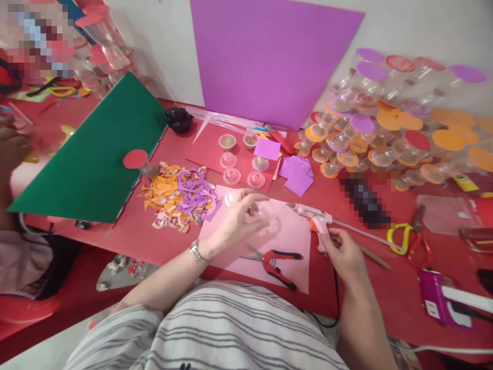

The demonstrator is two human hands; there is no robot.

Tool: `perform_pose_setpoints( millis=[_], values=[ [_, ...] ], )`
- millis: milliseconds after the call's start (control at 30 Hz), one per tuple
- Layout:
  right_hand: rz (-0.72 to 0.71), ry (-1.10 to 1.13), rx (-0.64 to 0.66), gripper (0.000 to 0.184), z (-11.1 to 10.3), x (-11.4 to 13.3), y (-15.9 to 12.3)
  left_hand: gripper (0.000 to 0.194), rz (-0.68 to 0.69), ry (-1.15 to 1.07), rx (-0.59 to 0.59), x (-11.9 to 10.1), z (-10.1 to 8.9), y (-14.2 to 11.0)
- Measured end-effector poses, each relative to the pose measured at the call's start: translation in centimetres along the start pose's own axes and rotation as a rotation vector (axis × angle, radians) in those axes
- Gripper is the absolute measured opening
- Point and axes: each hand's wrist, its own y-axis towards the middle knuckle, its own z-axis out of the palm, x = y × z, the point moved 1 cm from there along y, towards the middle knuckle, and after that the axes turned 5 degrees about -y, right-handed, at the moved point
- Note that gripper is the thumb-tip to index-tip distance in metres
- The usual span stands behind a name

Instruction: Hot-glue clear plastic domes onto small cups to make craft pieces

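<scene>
My left hand (239,218) hovers over a pink paper sheet (292,241), its fingers curled round a small clear plastic cup (265,218) that is blurred by motion. My right hand (341,249) grips the handle of a white hot glue gun (314,216), whose nozzle points left toward the cup. A glue stick juts out behind the gun to the right. Red-handled pliers (277,262) lie on the pink sheet just below my left hand. A watch sits on my left wrist.
Paper scraps (179,198) lie heaped left of the pink sheet. Small clear cups (241,164), purple squares (296,172), a green sheet (96,154) and a large purple sheet (269,56) stand behind. Many lidded cups (385,128) fill the right. Yellow-red scissors (410,241) lie right. Another person's hand (11,146) is far left.
</scene>
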Motion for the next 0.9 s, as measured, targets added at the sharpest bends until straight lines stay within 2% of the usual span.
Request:
perform_pose_setpoints(
  millis=[133,267,367,467,533,600,667,733,900],
  values=[
    [-0.015,0.084,-0.016,0.058,0.4,-0.1,-0.1,0.044,0.021,0.198,0.235,-0.1,2.3,0.6],
    [-0.046,0.150,-0.058,0.055,0.5,0.4,-0.8,0.041,0.021,0.394,0.329,1.1,3.6,1.6],
    [-0.089,0.187,-0.032,0.043,0.2,1.0,-2.3,0.035,0.042,0.498,0.349,2.0,4.1,1.9],
    [-0.157,0.195,0.005,0.033,-0.1,1.7,-4.6,0.033,0.030,0.522,0.315,2.6,4.2,1.6],
    [-0.200,0.222,0.001,0.036,-0.1,2.2,-6.1,0.035,0.031,0.515,0.290,2.8,4.1,1.3],
    [-0.148,0.328,0.022,0.034,0.1,2.6,-6.9,0.035,0.031,0.509,0.296,2.9,4.0,1.1],
    [-0.083,0.472,0.092,0.021,0.5,3.1,-6.9,0.035,0.026,0.521,0.319,2.9,3.9,1.0],
    [-0.069,0.555,0.150,0.017,0.8,3.6,-6.4,0.034,0.027,0.541,0.332,2.9,3.8,0.9],
    [-0.180,0.490,0.099,0.018,0.3,4.4,-6.2,0.039,0.070,0.499,0.320,2.9,3.5,0.7]
  ],
)
